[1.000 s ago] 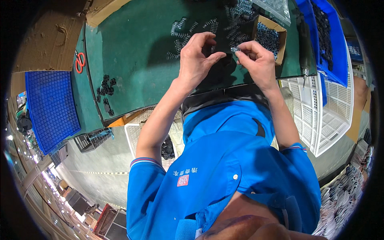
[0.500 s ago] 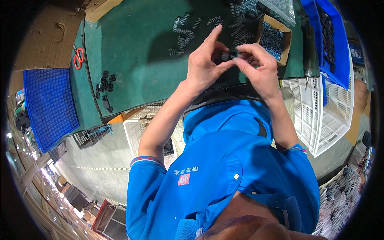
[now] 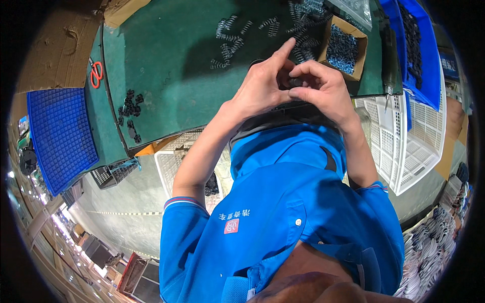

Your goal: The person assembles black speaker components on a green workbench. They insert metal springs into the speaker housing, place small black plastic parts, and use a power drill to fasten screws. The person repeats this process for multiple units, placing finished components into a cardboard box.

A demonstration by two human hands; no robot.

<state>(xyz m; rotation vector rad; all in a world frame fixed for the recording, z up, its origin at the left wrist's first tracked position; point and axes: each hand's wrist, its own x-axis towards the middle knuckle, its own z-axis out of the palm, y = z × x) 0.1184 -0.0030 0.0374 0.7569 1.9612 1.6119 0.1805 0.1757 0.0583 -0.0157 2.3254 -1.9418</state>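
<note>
My hands meet above the near edge of the green bench [image 3: 166,101]. Between them is a small black part [image 3: 297,81], mostly covered by the fingers. My left hand [image 3: 261,86] curls round it with the index finger stretched up and away. My right hand [image 3: 328,87] grips it from the other side, thumb and fingers bent inward. Just beyond the fingertips lie loose metal coil springs [image 3: 303,40], and more springs [image 3: 230,38] are scattered further left. Whether a spring sits inside the black part is hidden.
A carton of small metal pieces [image 3: 365,55] stands right of my hands, beside a power screwdriver [image 3: 389,76]. Blue bin [image 3: 429,76] and white crates [image 3: 389,146] are at the right. Black parts [image 3: 130,108], red-handled scissors [image 3: 96,76] and a blue tray [image 3: 63,136] lie left.
My hands have drawn closer together and turned, so the fingers now cover more of the black part. The left index finger has tipped to the right.
</note>
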